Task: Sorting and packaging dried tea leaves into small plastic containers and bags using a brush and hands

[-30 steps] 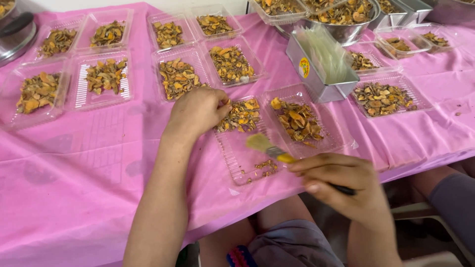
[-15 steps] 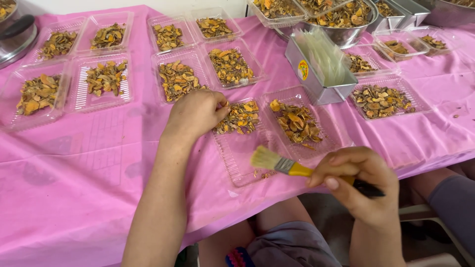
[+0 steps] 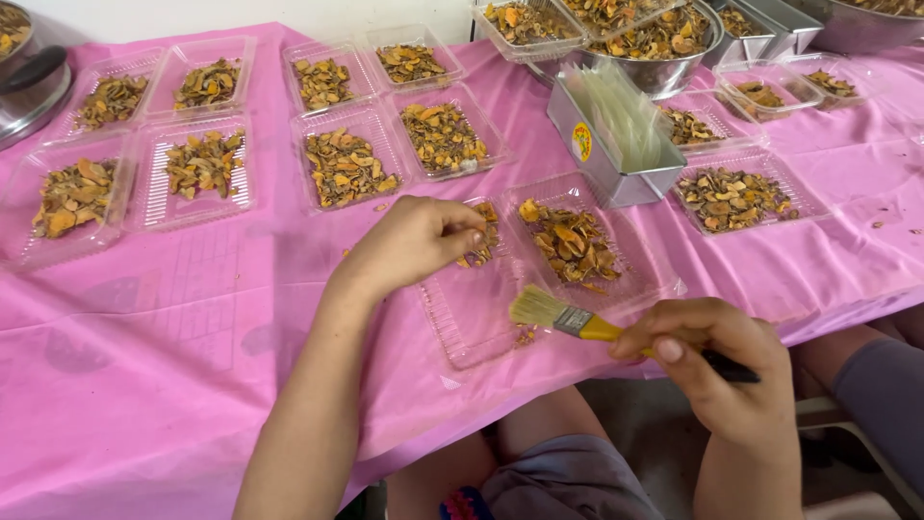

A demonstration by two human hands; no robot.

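Clear plastic trays (image 3: 346, 164) of dried yellow-brown pieces lie in rows left of the metal box (image 3: 616, 144). The box carries a round yellow-and-red sticker (image 3: 581, 142) on its side; more trays lie right of it.

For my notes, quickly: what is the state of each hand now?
Left hand: closed, pinching dried pieces in the clear tray.
Right hand: closed, holding a yellow-handled brush.

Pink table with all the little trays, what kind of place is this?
Probably a small food-packing spot. Clear plastic trays of dried yellow-brown pieces sit in rows on a pink tablecloth, metal bowls hold more, and the right hand holds a brush.
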